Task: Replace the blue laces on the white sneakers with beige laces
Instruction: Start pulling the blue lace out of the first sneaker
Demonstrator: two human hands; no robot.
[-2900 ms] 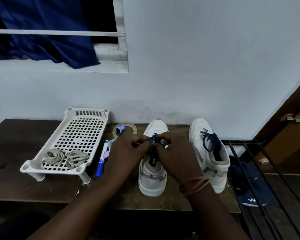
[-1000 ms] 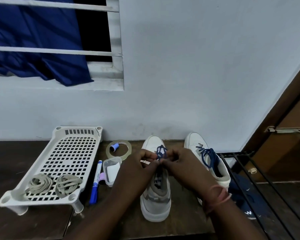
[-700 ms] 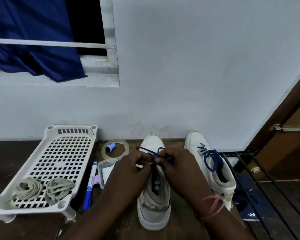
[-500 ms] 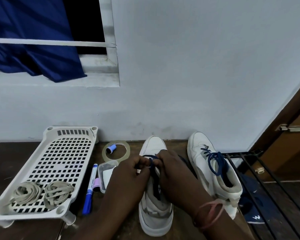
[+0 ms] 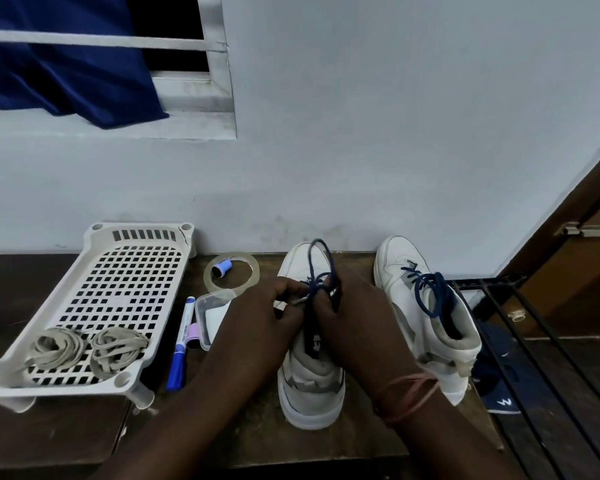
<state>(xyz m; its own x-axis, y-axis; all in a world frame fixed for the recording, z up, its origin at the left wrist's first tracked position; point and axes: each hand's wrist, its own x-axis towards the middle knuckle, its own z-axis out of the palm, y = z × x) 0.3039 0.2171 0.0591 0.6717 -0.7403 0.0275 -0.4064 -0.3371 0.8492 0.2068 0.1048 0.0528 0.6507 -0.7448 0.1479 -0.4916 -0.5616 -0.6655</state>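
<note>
Two white sneakers stand on the dark table, toes to the wall. Over the left sneaker (image 5: 310, 393) my left hand (image 5: 257, 327) and my right hand (image 5: 355, 322) meet, and both pinch its blue lace (image 5: 317, 265), which rises in a loop above my fingers. The lace's tip pokes out between my hands. The right sneaker (image 5: 426, 313) keeps its blue lace (image 5: 430, 292) threaded and loose on top. Two coiled beige laces (image 5: 87, 346) lie on the near end of a white perforated tray (image 5: 125, 271) at the left.
Between tray and sneaker lie a blue marker (image 5: 181, 344), a small clear plastic box (image 5: 212, 315) and a tape ring (image 5: 231, 271) with a small blue spool inside. A black metal rack (image 5: 534, 358) stands right of the table. The wall is close behind.
The blue lace has been drawn up from the left sneaker into a taller loop above my fingers. Both hands stayed together over that sneaker. The view shifted slightly.
</note>
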